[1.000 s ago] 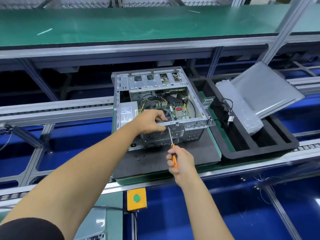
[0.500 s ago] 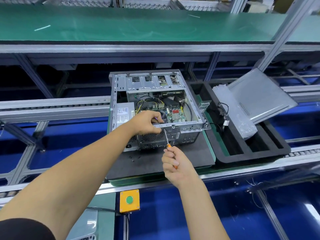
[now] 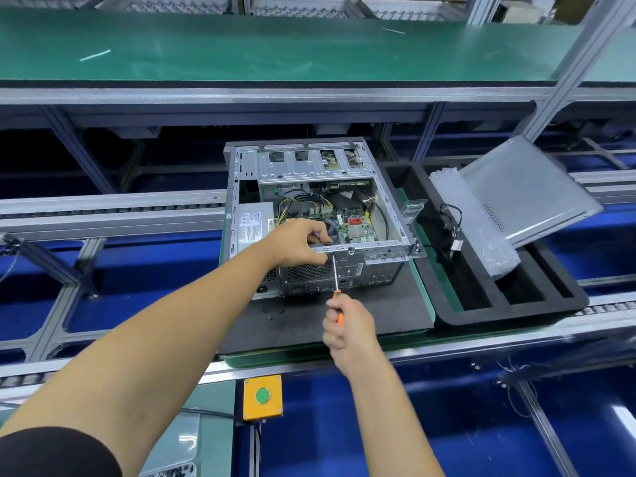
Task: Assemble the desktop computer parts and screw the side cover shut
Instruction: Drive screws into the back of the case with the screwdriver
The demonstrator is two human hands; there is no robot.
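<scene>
Orange-handled screwdriver point(image 3: 335, 282), clenched in the right hand point(image 3: 346, 325), could slip off the chassis point(image 3: 344, 256) rim; the left hand point(image 3: 298, 243) pinches beside its tip.

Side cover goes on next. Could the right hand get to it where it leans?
Probably not right away: the right hand grips the screwdriver, though nothing blocks the way to the side cover.

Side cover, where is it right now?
Head view, right side: the side cover leans tilted on the black foam tray, beside a plastic bag, right of the open case.
</scene>
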